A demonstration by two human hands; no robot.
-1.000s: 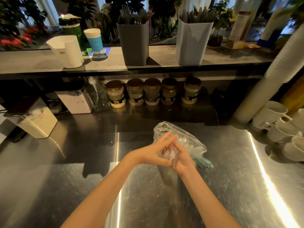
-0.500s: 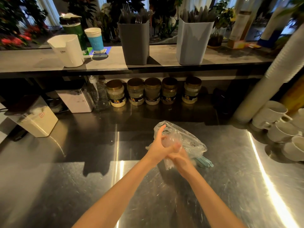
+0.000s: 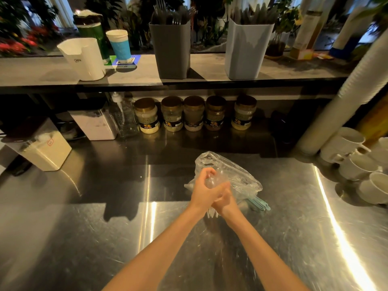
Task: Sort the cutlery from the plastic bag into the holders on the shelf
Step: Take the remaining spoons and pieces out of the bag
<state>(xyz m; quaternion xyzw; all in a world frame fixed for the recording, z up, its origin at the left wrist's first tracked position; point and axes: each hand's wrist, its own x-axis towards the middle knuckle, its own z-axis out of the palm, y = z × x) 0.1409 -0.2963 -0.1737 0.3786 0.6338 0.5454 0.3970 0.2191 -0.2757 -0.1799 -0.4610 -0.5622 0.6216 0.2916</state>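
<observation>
A clear plastic bag (image 3: 237, 175) lies on the steel counter (image 3: 84, 238), with pale blue cutlery handles (image 3: 259, 203) poking out at its right. My left hand (image 3: 202, 191) curls around a bundle of clear plastic cutlery (image 3: 212, 182) at the bag's mouth. My right hand (image 3: 223, 201) grips the same bundle just below, pressed against the left; clear tines (image 3: 212, 214) stick out beneath. On the shelf stand a dark grey holder (image 3: 171, 51) with forks and a light grey holder (image 3: 245, 51) with dark cutlery.
A white container (image 3: 86, 58) and a blue cup (image 3: 119, 46) stand at the shelf's left. Several jars (image 3: 194, 116) line the counter's back under the shelf. White mugs (image 3: 357, 160) and a cup stack (image 3: 344, 97) crowd the right; white boxes (image 3: 45, 149) sit left.
My left hand's fingers were straight a second ago and have curled around the clear cutlery bundle. Both hands have closed together at the bag's mouth.
</observation>
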